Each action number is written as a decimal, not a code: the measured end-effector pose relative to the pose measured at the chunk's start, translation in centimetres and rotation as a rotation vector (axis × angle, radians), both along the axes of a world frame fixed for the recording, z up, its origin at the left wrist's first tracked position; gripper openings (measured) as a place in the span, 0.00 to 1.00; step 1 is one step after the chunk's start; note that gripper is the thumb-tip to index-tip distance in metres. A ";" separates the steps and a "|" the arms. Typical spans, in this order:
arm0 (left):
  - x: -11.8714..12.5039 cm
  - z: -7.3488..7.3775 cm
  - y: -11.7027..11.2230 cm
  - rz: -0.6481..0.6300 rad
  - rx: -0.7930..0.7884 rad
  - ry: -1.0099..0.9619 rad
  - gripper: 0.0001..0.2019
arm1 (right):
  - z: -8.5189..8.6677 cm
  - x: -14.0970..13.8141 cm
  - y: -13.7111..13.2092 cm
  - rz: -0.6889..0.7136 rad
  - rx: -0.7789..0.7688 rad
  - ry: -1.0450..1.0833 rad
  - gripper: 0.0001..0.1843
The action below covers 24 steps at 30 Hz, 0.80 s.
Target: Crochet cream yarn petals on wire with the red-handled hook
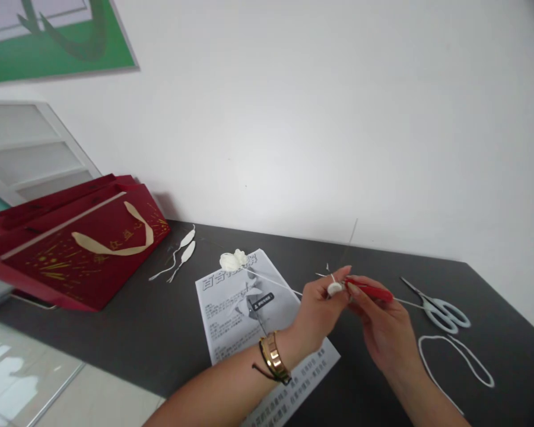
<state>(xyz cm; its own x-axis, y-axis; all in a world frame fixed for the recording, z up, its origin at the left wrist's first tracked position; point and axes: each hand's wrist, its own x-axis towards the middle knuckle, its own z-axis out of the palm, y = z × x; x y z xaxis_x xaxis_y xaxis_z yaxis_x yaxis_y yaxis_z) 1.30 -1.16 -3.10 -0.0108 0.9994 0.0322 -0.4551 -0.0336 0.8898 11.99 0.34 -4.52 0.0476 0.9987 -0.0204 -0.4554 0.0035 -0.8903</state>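
My left hand [321,308] is closed in a pinch on a small white crocheted piece [334,289] with a thin wire sticking out of it. My right hand [385,323] is closed round a red-handled crochet hook [370,290], whose tip meets the white piece. Both hands are above a dark table [129,332], over the right edge of a printed instruction sheet [244,308]. A gold bracelet and a dark cord circle my left wrist.
A white crocheted flower [234,260] lies at the sheet's top. Two white leaf pieces [183,248] lie to its left. A red gift bag [75,249] lies at far left. Pale-handled scissors [440,308] and a loop of white yarn [456,359] lie at right.
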 end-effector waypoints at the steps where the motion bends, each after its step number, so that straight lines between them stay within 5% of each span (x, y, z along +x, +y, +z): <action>1: -0.1 0.1 0.0 0.013 0.011 0.025 0.18 | 0.0 0.0 0.1 0.007 -0.013 0.004 0.12; 11: -1.0 0.2 0.4 0.090 0.000 -0.030 0.10 | -0.2 0.6 0.2 0.062 0.035 -0.204 0.13; 24: -0.7 0.6 0.1 -0.016 -0.078 -0.229 0.17 | -0.4 0.0 -0.3 0.064 0.029 -0.175 0.15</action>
